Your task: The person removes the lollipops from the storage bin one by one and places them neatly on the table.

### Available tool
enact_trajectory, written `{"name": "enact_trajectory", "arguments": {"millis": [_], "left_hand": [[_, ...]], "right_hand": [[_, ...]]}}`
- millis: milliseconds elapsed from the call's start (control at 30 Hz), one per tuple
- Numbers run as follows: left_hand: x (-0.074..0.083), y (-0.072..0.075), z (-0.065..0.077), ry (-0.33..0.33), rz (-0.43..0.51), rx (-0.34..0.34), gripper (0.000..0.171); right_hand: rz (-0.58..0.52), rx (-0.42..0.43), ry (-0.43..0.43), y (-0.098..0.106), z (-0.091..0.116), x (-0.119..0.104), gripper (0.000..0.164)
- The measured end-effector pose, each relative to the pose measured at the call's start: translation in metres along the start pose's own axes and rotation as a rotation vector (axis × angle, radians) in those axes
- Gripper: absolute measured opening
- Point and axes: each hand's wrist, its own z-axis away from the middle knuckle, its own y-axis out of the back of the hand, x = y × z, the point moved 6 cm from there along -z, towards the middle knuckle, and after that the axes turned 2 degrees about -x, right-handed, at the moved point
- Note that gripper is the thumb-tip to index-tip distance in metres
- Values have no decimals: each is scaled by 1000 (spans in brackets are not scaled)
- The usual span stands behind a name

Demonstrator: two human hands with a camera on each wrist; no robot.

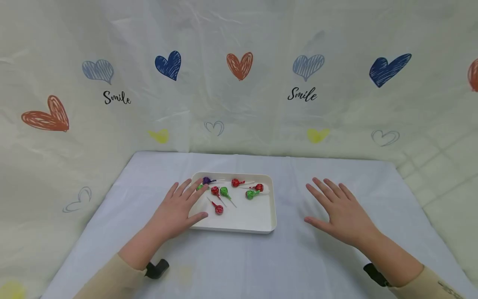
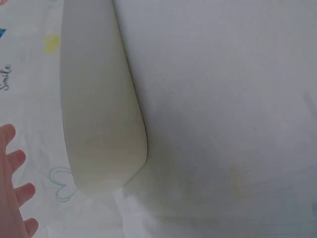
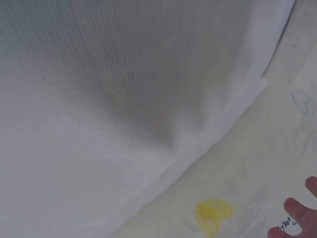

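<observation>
I can see a bunch of red, green and purple lollipops (image 1: 224, 191) lying in a white tray (image 1: 246, 218) on the cloth-covered counter (image 1: 239, 265), mostly toward its far side. The left hand (image 1: 179, 209) is over the tray's left end, fingers spread and totally loose, and the right hand (image 1: 341, 216) is just as released, well off to the tray's right.

Before you: tray (image 1: 242, 222) on tabletop (image 1: 242, 265), lollipops (image 1: 218, 209) in tray, backdrop (image 1: 239, 25) behind. Your left fingers (image 1: 198, 195) at tray's left end; right fingers (image 1: 317, 196) right of tray.
</observation>
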Motion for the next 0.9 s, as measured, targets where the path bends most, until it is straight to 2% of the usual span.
{"name": "enact_trajectory", "arguments": {"millis": [500,900], "left_hand": [[-5,0,1,10,50,-10,83],[-10,-2,5,30,81,-27,82]], "right_hand": [[-67,48,43,-5,-16,-10,77],[-126,1,45,-13,-30,-16,66]]}}
